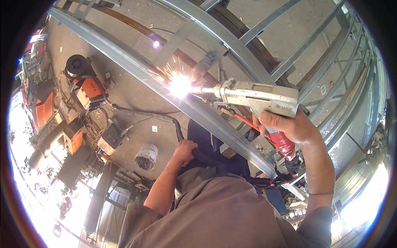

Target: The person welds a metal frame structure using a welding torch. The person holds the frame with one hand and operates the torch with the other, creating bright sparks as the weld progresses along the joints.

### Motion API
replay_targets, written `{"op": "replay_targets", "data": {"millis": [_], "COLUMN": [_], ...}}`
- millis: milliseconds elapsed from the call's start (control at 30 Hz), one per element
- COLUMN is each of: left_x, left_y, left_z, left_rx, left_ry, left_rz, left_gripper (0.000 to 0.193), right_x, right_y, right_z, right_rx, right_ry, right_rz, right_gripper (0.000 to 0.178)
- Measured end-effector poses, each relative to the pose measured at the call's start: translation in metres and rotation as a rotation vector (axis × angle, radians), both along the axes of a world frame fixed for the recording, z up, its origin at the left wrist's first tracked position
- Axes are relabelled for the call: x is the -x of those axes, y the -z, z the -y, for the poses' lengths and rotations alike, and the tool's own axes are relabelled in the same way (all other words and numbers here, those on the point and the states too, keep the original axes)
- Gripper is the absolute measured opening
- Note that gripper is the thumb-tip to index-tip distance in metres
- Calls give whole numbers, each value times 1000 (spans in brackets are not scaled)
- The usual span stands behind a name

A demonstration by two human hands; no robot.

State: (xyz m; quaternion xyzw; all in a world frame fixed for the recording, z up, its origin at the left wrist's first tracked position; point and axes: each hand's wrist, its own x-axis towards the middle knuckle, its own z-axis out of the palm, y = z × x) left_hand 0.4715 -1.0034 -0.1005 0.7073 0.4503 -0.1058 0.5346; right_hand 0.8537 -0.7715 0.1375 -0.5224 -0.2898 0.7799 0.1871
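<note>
My right hand (285, 126) is wrapped round the grip of a pale, scuffed welding gun (260, 96), whose lower handle is bound in red tape. Its nozzle points left to a white-hot glare (180, 85) throwing orange sparks on the long grey steel beam (219, 122) that runs diagonally before me. Glare hides the spot where the tip meets the metal. Low by my lap, my left hand (185, 151) is closed round a thick black cable (178, 129), its fingers partly out of sight. A thin orange-red rod or hose (246, 120) lies below the gun.
Galvanized steel frames with crossbars (306, 51) fill the far and right side. On the floor at left stand an orange welding machine (91, 91) with a black wire spool (77, 65), another orange unit (73, 139), coiled cables (93, 128) and a white bucket (146, 156).
</note>
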Motion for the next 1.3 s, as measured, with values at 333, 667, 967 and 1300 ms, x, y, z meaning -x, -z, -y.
{"op": "replay_targets", "data": {"millis": [333,667,967,1300], "left_x": [-4,-5,-7,-3], "left_y": [-1,-2,-1,7], "left_z": [-2,-5,-5,-5], "left_rx": [39,61,84,59], "left_ry": [11,21,26,2], "left_rz": [-35,-40,-64,7], "left_gripper": [26,27,28,31], "right_x": [-2,-8,-11,-19], "right_y": [3,4,1,-10], "right_z": [0,3,6,12], "right_rx": [-50,16,26,13], "right_ry": [-46,-35,-16,7], "right_rz": [-14,-22,-33,40], "right_gripper": [51,50,48,59]}}
